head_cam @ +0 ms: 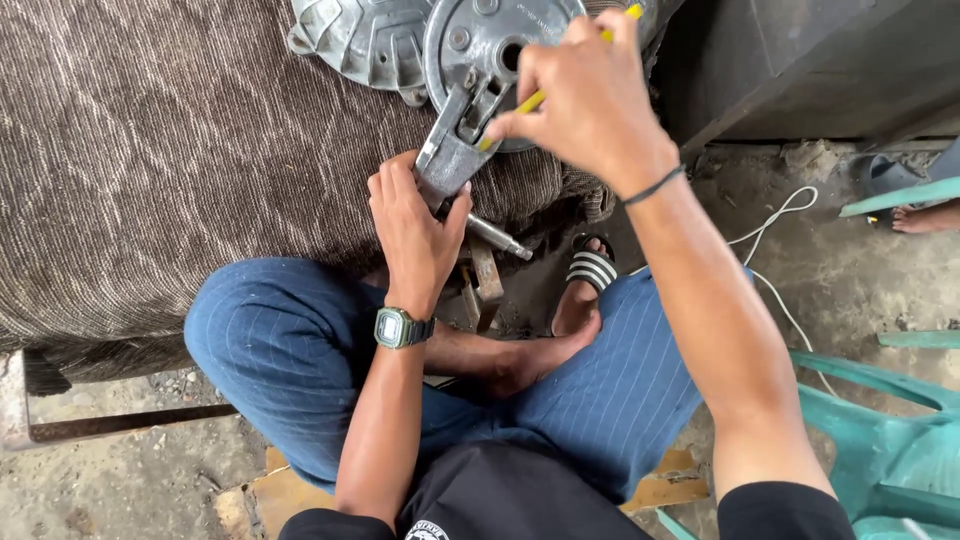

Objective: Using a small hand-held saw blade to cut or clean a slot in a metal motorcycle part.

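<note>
Two hands work a metal part at the edge of a cloth-covered surface

The left hand (pixel 415 235) is clamped around a grey metal bracket (pixel 452 150), holding it tilted up against the round metal plate (pixel 490 50) so it stays put while the right hand (pixel 590 100) works; a steel pin (pixel 497 237) sticks out just below the left fingers. The right hand pinches a yellow-handled tool (pixel 535 100), perhaps a small screwdriver, its tip hidden where bracket meets plate. A second ribbed metal cover (pixel 365 40) lies beside the plate on the brown woven cloth (pixel 170 150), which cushions the parts. The person sits cross-legged, keeping the work close
</note>
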